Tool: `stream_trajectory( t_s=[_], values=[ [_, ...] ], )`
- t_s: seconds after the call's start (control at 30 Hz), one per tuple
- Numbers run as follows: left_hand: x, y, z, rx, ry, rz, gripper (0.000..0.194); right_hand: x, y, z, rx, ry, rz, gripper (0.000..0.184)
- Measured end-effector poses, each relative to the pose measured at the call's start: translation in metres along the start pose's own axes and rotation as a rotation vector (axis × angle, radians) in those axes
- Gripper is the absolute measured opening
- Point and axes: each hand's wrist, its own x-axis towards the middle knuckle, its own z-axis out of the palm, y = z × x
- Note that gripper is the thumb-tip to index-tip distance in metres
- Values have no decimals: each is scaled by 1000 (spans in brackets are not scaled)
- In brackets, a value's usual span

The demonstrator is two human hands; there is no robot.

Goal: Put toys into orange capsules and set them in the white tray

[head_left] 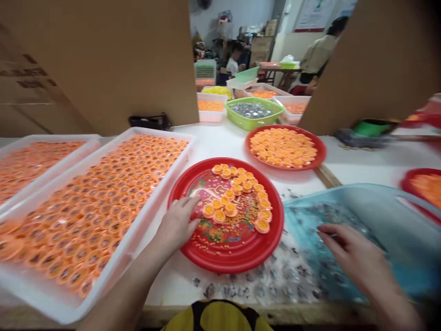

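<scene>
A round red tray [225, 266] with a printed pattern lies in front of me. On it are several small orange cup-like pieces [219, 216] with yellow centres, and many loose tiny orange bits [237, 225]. My left hand [179, 223] reaches over the tray's left side, fingers stretched and thumb apart, holding nothing that I can see. My right hand [347, 246] is above a translucent blue basin [365, 197] on the right, thumb and forefinger pinched together. Whatever is between those fingertips is too small to make out. Small dark-and-clear pieces [330, 216] lie in the basin.
At left, a long white tray [138, 230] holds rows of orange pieces with dark centres; another white tray [93, 140] is beyond it. A second red tray [322, 158] of orange pieces stands behind. Small clear pieces [268, 280] litter the front edge. Cardboard panels [103, 59] flank the table; people sit beyond.
</scene>
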Motion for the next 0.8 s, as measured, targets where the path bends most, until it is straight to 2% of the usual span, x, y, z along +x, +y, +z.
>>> stream_trajectory(
  t_s=[0.1,0.2,0.37,0.5,0.6,0.73,0.8],
  values=[
    [22,0,24,19,-73,45,43,-6,1,-4,-17,-44,-31,22],
    [28,-9,33,16,-118,61,28,-10,4,0,-115,-55,-25,22],
    [24,-9,33,-27,-89,21,44,-2,3,10,-321,-108,-9,21],
    [26,-3,34,-61,-89,61,33,10,3,16,-381,-158,-16,21],
    [26,-1,35,-93,-73,55,25,12,13,21,-382,-188,-58,20],
    [23,-2,36,-154,-62,71,36,11,28,29,-406,-111,-107,32],
    [23,-3,35,-167,-87,78,36,11,30,31,-405,-116,-119,31]
  ],
)
